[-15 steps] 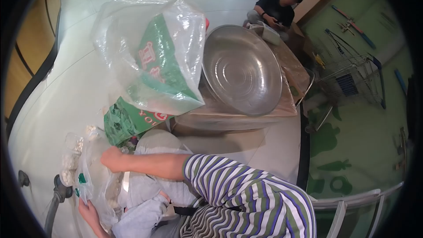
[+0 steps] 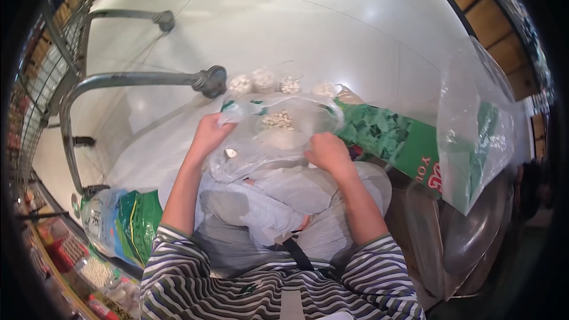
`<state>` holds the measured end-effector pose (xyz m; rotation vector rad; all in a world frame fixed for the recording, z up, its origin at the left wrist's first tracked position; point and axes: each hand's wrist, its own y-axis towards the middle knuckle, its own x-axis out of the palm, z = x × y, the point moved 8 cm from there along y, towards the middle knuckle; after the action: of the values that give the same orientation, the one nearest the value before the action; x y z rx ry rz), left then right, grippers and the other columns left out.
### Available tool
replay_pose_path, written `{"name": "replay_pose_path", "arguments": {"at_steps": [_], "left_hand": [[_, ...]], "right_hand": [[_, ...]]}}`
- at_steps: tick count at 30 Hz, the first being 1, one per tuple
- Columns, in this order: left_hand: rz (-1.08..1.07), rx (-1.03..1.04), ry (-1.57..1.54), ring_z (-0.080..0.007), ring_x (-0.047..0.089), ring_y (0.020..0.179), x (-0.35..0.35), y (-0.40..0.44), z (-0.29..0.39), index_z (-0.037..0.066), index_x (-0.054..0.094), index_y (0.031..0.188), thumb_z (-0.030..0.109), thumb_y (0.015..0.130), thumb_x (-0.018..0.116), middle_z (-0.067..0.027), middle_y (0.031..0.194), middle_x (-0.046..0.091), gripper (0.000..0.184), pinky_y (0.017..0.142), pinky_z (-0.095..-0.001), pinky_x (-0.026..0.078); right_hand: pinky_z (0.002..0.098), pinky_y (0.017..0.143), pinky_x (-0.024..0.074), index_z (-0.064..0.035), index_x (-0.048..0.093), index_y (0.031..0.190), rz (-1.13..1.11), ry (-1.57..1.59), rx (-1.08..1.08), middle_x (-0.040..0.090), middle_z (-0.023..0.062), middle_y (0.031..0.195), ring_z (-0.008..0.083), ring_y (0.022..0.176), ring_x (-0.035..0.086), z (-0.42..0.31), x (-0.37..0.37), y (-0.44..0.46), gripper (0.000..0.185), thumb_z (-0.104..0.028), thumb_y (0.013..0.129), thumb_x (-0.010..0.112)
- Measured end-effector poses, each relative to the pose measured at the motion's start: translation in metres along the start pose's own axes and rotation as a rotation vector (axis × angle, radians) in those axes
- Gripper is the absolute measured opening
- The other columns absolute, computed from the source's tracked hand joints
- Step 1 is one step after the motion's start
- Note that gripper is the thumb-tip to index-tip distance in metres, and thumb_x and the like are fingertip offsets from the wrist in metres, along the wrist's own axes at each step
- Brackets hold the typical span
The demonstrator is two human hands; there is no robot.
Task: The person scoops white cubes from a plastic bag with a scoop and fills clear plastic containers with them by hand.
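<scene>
The left grip [image 2: 212,133], fingers pinched closed, has hold of the rim of a translucent white plastic bag [image 2: 243,136], spread between the two hands; the right grip [image 2: 329,153] curls at the bag's right side (whether it clamps the film, I cannot tell); small beige chunks [image 2: 278,120] show between and just beyond both grips; green leaf-printed packaging [image 2: 379,133] lies just right of the right grip.

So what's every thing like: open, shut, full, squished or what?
Clear plastic bag: wrinkled, pale pieces inside
Left hand: closed on the bag's edge
Right hand: curled at the bag; grip hidden
White-filled packs: in a row on the floor
Large clear bag: wrinkled
Green printed packaging: creased
Metal bowl: partly hidden
Shopping cart: standing on its wheels
</scene>
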<state>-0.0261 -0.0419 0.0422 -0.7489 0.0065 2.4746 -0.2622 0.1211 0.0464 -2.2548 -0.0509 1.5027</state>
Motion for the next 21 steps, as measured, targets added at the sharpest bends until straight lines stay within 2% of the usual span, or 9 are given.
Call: {"name": "replay_pose_path", "arguments": {"at_steps": [4, 6, 9, 13, 15, 16, 18, 19, 21], "left_hand": [[-0.03, -0.001, 0.067, -0.0235, 0.063, 0.077, 0.006, 0.001, -0.007, -0.001, 0.065, 0.101, 0.022, 0.075, 0.071, -0.0146, 0.088, 0.069, 0.035, 0.075, -0.0346, 0.049], [-0.064, 0.051, 0.18, -0.0325, 0.065, 0.09, 0.016, 0.005, -0.01, 0.002, 0.056, 0.118, 0.025, 0.071, 0.075, -0.0177, 0.101, 0.067, 0.055, 0.082, -0.0389, 0.049], [-0.083, 0.06, 0.212, -0.0367, 0.064, 0.094, 0.029, 0.005, -0.01, 0.001, 0.049, 0.125, 0.028, 0.069, 0.077, -0.0206, 0.102, 0.067, 0.068, 0.083, -0.0422, 0.05], [-0.107, -0.063, 0.383, -0.0365, 0.064, 0.096, 0.033, 0.007, -0.004, -0.002, 0.046, 0.125, 0.031, 0.068, 0.078, -0.0233, 0.1, 0.066, 0.073, 0.082, -0.0424, 0.05], [-0.099, -0.119, 0.495, -0.0366, 0.064, 0.096, 0.028, 0.007, -0.003, -0.003, 0.051, 0.119, 0.042, 0.069, 0.076, -0.0246, 0.099, 0.066, 0.071, 0.082, -0.0415, 0.051], [-0.106, -0.12, 0.501, -0.0366, 0.064, 0.096, 0.027, 0.007, -0.004, -0.003, 0.051, 0.119, 0.042, 0.069, 0.076, -0.0246, 0.099, 0.066, 0.071, 0.082, -0.0415, 0.051], [-0.249, -0.253, 0.598, -0.0358, 0.064, 0.098, 0.038, 0.003, -0.023, -0.002, 0.055, 0.118, 0.056, 0.069, 0.071, -0.0231, 0.1, 0.067, 0.077, 0.083, -0.0406, 0.051], [-0.256, -0.257, 0.603, -0.0358, 0.064, 0.098, 0.041, 0.008, -0.031, -0.002, 0.055, 0.118, 0.056, 0.069, 0.071, -0.0231, 0.1, 0.067, 0.077, 0.083, -0.0406, 0.051], [-0.379, -0.287, 0.543, -0.0345, 0.064, 0.101, 0.068, 0.01, -0.072, -0.003, 0.058, 0.119, 0.064, 0.067, 0.067, -0.0213, 0.104, 0.067, 0.086, 0.085, -0.039, 0.051]], "right_hand": [[0.0439, 0.079, 0.0542, 0.0006, 0.071, 0.088, -0.051, -0.018, 0.046, 0.068, 0.0233, 0.088, 0.038, 0.088, 0.067, 0.013, 0.0, -0.005, 0.028, -0.022, 0.073, 0.068], [0.0435, 0.079, 0.0542, -0.0005, 0.071, 0.087, -0.055, -0.022, 0.047, 0.068, 0.0229, 0.088, 0.0375, 0.087, 0.066, 0.015, -0.009, -0.011, 0.027, -0.023, 0.072, 0.07], [0.0446, 0.078, 0.0531, -0.0019, 0.072, 0.087, -0.127, -0.027, 0.06, 0.067, 0.024, 0.087, 0.0384, 0.084, 0.066, 0.019, -0.011, -0.017, 0.03, -0.026, 0.071, 0.072], [0.0441, 0.077, 0.0527, -0.001, 0.072, 0.086, -0.161, 0.027, 0.068, 0.066, 0.0251, 0.086, 0.039, 0.083, 0.065, 0.033, -0.009, -0.013, 0.031, -0.027, 0.069, 0.073], [0.0448, 0.076, 0.0522, -0.0007, 0.071, 0.085, -0.146, 0.039, 0.069, 0.066, 0.0245, 0.085, 0.0384, 0.083, 0.065, 0.037, -0.014, -0.011, 0.03, -0.026, 0.069, 0.074], [0.0448, 0.076, 0.0522, -0.0007, 0.071, 0.085, -0.149, 0.048, 0.072, 0.066, 0.0245, 0.085, 0.0384, 0.083, 0.065, 0.035, -0.014, -0.015, 0.03, -0.026, 0.069, 0.074], [0.046, 0.075, 0.0523, 0.0011, 0.068, 0.086, -0.041, -0.032, 0.127, 0.066, 0.0236, 0.085, 0.0395, 0.083, 0.064, 0.039, -0.026, -0.024, 0.025, -0.02, 0.073, 0.069], [0.046, 0.075, 0.0523, 0.0011, 0.068, 0.086, -0.046, -0.025, 0.129, 0.066, 0.0236, 0.085, 0.0395, 0.083, 0.064, 0.035, -0.025, -0.024, 0.025, -0.02, 0.073, 0.069], [0.047, 0.074, 0.0529, 0.0033, 0.064, 0.087, 0.171, -0.109, 0.082, 0.065, 0.0223, 0.084, 0.041, 0.083, 0.064, 0.021, -0.034, -0.029, 0.02, -0.014, 0.075, 0.063]]}}
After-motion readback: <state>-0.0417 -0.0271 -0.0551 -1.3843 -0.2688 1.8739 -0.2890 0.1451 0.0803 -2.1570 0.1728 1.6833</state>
